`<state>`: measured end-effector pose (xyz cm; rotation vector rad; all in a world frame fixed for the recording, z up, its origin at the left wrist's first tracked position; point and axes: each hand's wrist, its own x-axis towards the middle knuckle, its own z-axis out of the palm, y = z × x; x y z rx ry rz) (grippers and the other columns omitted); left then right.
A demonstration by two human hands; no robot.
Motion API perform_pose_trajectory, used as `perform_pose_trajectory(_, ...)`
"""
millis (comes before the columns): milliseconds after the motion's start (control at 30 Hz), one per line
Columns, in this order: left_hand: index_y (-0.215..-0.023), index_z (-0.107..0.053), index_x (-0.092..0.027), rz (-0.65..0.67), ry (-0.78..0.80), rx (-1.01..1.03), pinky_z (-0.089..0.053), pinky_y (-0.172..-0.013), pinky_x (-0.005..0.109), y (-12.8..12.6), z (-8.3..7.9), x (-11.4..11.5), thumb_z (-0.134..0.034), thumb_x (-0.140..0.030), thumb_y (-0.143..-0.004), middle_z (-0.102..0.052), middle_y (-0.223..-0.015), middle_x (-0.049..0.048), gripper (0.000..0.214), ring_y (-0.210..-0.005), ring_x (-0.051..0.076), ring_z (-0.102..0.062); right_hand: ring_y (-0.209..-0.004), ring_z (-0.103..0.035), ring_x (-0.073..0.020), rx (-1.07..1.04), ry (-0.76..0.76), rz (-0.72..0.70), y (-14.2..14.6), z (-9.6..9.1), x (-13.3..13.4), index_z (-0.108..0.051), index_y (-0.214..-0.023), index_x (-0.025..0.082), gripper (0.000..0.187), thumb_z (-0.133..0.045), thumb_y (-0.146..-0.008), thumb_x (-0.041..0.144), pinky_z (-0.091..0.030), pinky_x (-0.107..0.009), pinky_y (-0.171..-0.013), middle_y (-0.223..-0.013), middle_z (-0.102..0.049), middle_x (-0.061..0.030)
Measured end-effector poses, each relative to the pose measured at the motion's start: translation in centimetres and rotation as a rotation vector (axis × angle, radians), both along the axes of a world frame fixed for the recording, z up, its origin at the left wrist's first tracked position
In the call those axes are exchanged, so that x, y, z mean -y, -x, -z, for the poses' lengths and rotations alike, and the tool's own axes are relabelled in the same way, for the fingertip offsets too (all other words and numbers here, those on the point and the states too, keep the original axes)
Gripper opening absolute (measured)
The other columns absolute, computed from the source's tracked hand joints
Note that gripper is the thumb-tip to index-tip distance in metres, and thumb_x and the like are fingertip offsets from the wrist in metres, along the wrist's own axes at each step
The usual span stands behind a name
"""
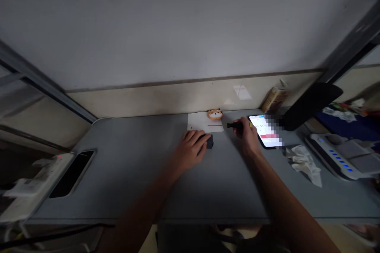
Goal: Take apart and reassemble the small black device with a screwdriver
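Note:
My left hand (192, 148) is closed around a small dark grey block-shaped object (210, 142), with its right end showing past the fingers. In my right hand (246, 132) is a screwdriver (234, 125) with a black and yellow handle. Its thin shaft points left, over a white sheet of paper (197, 120) lying near the back of the desk. A small dark speck shows on the paper's left part. Behind the shaft, at the paper's back edge, sits a round orange item with an animal face (215, 114).
A lit phone (265, 131) lies right of my right hand, with crumpled tissue (304, 162) and a multi-slot charger (338, 156) beyond. A carton (274, 99) and a black cylinder (311, 104) stand at the back right. Another phone (73, 174) lies on the desk's left (127, 162).

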<state>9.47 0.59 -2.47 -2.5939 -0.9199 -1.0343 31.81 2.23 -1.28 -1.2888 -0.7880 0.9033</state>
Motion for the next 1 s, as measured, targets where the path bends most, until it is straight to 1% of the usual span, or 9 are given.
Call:
perform_pose_trajectory(67,-0.126,-0.068,-0.02,0.022,-0.017,0.015,-0.054,-0.088,0.038,0.2,0.0,0.0,-0.047,-0.013,-0.099,-0.073,-0.105,0.009,0.035,-0.097,0.022,-0.065,-0.056,-0.051,-0.0143,0.125,-0.058,-0.108,0.7,0.5,0.1,-0.069,-0.078,0.022,0.044,-0.064,-0.079,0.066,-0.039,-0.027,-0.054,-0.061,-0.063,0.0015)
perform_pose_trajectory(167,-0.119,-0.069,-0.021,0.061,-0.036,0.063,-0.054,-0.089,0.036,0.8,-0.2,-0.1,-0.048,-0.009,-0.097,-0.074,-0.105,0.0075,0.033,-0.099,0.02,-0.067,-0.081,-0.065,-0.0202,0.292,-0.165,-0.27,2.0,1.5,0.3,-0.072,-0.088,0.023,0.044,-0.065,-0.081,0.066,-0.051,-0.033,-0.077,-0.083,-0.075,-0.0031)
perform_pose_trajectory(267,-0.108,-0.07,-0.021,0.008,-0.093,0.159,-0.054,-0.086,0.034,2.1,-0.5,-0.7,-0.048,-0.008,-0.097,-0.075,-0.101,0.006,0.028,-0.095,0.019,-0.069,-0.099,-0.068,-0.0243,0.396,-0.192,-0.372,2.7,2.6,0.5,-0.075,-0.101,0.026,0.039,-0.066,-0.084,0.06,-0.051,-0.039,-0.093,-0.103,-0.078,-0.0061)
perform_pose_trajectory(433,-0.098,-0.068,-0.021,-0.191,-0.129,0.306,-0.054,-0.081,0.035,5.0,-0.9,-2.4,-0.047,-0.01,-0.098,-0.073,-0.089,0.0045,0.024,-0.084,0.019,-0.068,-0.103,-0.069,-0.0259,0.494,-0.162,-0.448,2.3,3.6,0.6,-0.076,-0.11,0.028,0.035,-0.063,-0.088,0.052,-0.052,-0.042,-0.094,-0.11,-0.078,-0.0067)
perform_pose_trajectory(567,-0.095,-0.067,-0.02,-0.182,-0.138,0.274,-0.054,-0.08,0.033,6.0,-0.9,-2.8,-0.048,-0.012,-0.098,-0.072,-0.088,0.005,0.02,-0.081,0.018,-0.066,-0.102,-0.069,-0.0262,0.498,-0.162,-0.479,2.2,3.6,0.6,-0.076,-0.11,0.029,0.034,-0.063,-0.088,0.05,-0.052,-0.042,-0.092,-0.111,-0.078,-0.0065)
perform_pose_trajectory(667,-0.104,-0.067,-0.02,-0.112,-0.021,0.206,-0.055,-0.084,0.034,5.6,-0.9,-2.3,-0.047,-0.018,-0.099,-0.073,-0.096,0.007,0.021,-0.089,0.02,-0.068,-0.102,-0.069,-0.0256,0.441,-0.174,-0.48,2.4,3.1,0.6,-0.076,-0.107,0.028,0.034,-0.064,-0.087,0.052,-0.052,-0.041,-0.092,-0.109,-0.079,-0.0059)
perform_pose_trajectory(800,-0.113,-0.065,-0.021,0.033,0.21,0.124,-0.057,-0.087,0.035,4.9,-0.8,-1.5,-0.053,-0.026,-0.097,-0.073,-0.106,0.0089,0.021,-0.097,0.022,-0.07,-0.093,-0.068,-0.023,0.343,-0.173,-0.383,2.0,1.9,0.5,-0.076,-0.096,0.026,0.038,-0.065,-0.084,0.06,-0.052,-0.037,-0.086,-0.1,-0.079,-0.0046)
perform_pose_trajectory(900,-0.111,-0.064,-0.023,0.037,0.421,0.153,-0.057,-0.08,0.032,4.7,-0.4,-1.5,-0.059,-0.029,-0.093,-0.073,-0.098,0.006,0.019,-0.087,0.02,-0.07,-0.072,-0.062,-0.0179,0.237,-0.098,-0.306,1.3,1.3,0.4,-0.075,-0.091,0.025,0.043,-0.067,-0.079,0.065,-0.048,-0.031,-0.069,-0.089,-0.076,-0.0025)
perform_pose_trajectory(1000,-0.105,-0.064,-0.023,-0.009,0.595,0.295,-0.056,-0.074,0.031,4.5,0.4,-2.0,-0.063,-0.036,-0.092,-0.07,-0.085,0.0021,0.018,-0.077,0.018,-0.068,-0.06,-0.053,-0.0143,0.067,-0.051,-0.238,0.8,1.1,0.2,-0.073,-0.088,0.024,0.045,-0.069,-0.073,0.066,-0.04,-0.027,-0.057,-0.078,-0.073,-0.0005)
